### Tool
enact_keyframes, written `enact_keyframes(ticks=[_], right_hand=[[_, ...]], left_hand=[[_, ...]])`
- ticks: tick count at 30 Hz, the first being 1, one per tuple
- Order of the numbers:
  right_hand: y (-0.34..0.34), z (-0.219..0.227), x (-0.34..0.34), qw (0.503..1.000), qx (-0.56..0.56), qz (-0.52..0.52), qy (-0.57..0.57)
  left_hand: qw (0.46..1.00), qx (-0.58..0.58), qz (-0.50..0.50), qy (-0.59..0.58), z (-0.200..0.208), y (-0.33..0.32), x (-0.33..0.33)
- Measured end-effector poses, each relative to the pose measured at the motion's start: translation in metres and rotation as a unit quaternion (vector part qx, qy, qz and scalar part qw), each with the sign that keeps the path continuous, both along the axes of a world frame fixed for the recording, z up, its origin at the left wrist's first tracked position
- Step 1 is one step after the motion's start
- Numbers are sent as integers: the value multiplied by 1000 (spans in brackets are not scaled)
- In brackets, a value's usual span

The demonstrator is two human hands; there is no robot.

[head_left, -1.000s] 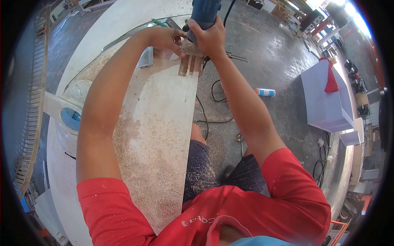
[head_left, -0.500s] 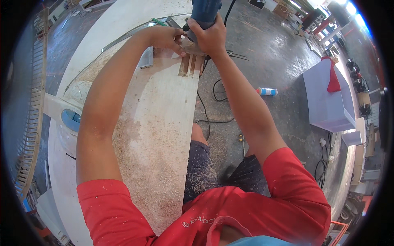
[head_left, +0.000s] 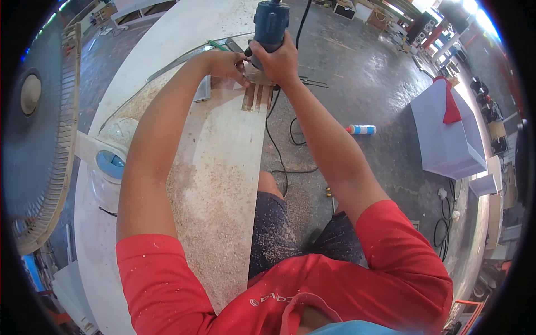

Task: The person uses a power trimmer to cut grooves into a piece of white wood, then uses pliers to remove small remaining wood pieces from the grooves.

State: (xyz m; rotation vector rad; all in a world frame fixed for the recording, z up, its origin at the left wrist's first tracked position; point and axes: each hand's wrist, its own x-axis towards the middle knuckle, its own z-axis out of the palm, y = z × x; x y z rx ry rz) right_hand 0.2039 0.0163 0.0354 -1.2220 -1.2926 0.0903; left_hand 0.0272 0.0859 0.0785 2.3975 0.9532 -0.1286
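My right hand [head_left: 277, 62] grips the body of a blue trim router [head_left: 271, 23] that stands upright on the far end of a pale wooden board [head_left: 223, 167]. My left hand [head_left: 222, 62] rests beside the router's base, fingers pressing at the board. Three dark routed slots [head_left: 257, 96] show in the board just in front of the router. Sawdust [head_left: 209, 195] covers much of the board. The router's black cord [head_left: 276, 145] hangs down to the floor.
A standing fan [head_left: 42, 139] is at the left. A roll of blue tape [head_left: 110, 164] lies on the white bench. On the wet concrete floor lie a white and blue tube [head_left: 360, 129] and a white box [head_left: 446, 134] with a red cloth [head_left: 449, 103].
Both hands and the router stay at the board's far end, having shifted only slightly. The view has barely moved.
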Motion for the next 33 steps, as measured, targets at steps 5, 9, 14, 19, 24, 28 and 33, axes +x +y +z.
enact_keyframes(ticks=[5,9,14,19,24,28,33], right_hand=[[-11,7,-5,999,-36,9,24],[-37,6,-18,998,-49,12,26],[-68,2,-31,998,-37,37,43],[-77,7,-39,998,-19,36,43],[-81,2,-39,999,-16,38,34],[-84,-2,-40,999,-11,27,26],[-76,-5,-37,998,28,46,16]], left_hand=[[997,-69,-10,-21,-1,-3,-10],[998,-7,-63,3,-3,-22,-21],[995,36,-84,36,2,-57,-32],[993,58,-104,-20,-9,-60,-43],[992,64,-109,-22,-5,-69,-44],[988,87,-124,-29,-3,-78,-45],[992,63,-103,-37,-11,-72,-44]])
